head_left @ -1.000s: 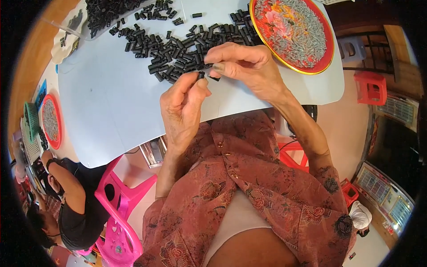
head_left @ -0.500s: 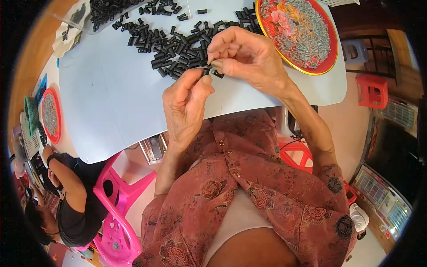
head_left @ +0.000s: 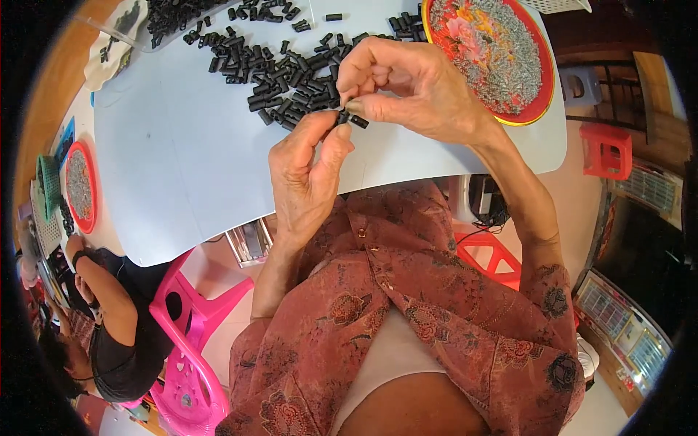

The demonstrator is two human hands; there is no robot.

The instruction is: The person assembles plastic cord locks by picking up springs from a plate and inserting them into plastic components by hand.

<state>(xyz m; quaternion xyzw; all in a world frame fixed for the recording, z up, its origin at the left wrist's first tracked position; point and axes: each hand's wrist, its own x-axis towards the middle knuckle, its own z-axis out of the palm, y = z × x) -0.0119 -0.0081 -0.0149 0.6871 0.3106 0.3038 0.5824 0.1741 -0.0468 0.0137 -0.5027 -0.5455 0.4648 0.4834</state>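
Observation:
Over the near edge of the pale table (head_left: 182, 167), both my hands meet at a small black cylindrical plastic part (head_left: 343, 117). My left hand (head_left: 302, 178) pinches this part between thumb and forefinger. The thumb and forefinger of my right hand (head_left: 429, 94) are pressed together just above its upper end; whatever they hold is too small to make out. Another black part (head_left: 358, 123) lies right beside the fingertips. Beyond my hands spreads a loose pile of similar black parts (head_left: 291, 76). Small silvery metal pieces (head_left: 520, 65) fill a red, flower-patterned round tray (head_left: 522, 122) to the right.
A clear plastic container (head_left: 153, 49) with more black parts stands at the far left. On the left, a person in black (head_left: 120, 320) works near a second red tray (head_left: 93, 192) and a pink chair (head_left: 193, 356). Red stools (head_left: 607, 150) stand on the floor at right.
My right hand has shifted slightly, with its wrist a little further right. The pinch at the black part stays nearly in place, and the part shows more clearly between my fingertips.

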